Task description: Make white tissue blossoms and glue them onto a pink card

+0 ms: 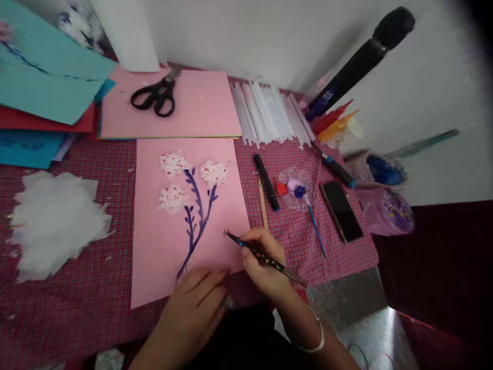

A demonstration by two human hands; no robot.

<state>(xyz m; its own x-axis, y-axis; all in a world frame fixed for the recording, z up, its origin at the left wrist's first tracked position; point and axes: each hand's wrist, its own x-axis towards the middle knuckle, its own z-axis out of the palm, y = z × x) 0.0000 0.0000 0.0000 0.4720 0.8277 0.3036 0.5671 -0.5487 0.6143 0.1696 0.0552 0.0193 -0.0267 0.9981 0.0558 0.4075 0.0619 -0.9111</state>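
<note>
A pink sheet of paper [154,246] lies before me, with a painted purple stem and white, red-flecked flower heads [173,199] on it. My left hand [198,303] rests flat at the sheet's lower edge, fingers stretched out over the foot of the stem. In my right hand [267,264] a dark pencil [257,252] with coloured dots is pinched between thumb and fingers. Its tip points left, over the lower right of the sheet; whether it touches the paper I cannot tell.
Scissors [156,96] lie on stacked pink paper [204,105]. On the right are a black marker [266,182], a paint palette [304,174], a thin blue brush [316,231] and a phone [341,211]. White tissue sheets [59,221] lie left; glue sticks [269,113] are behind.
</note>
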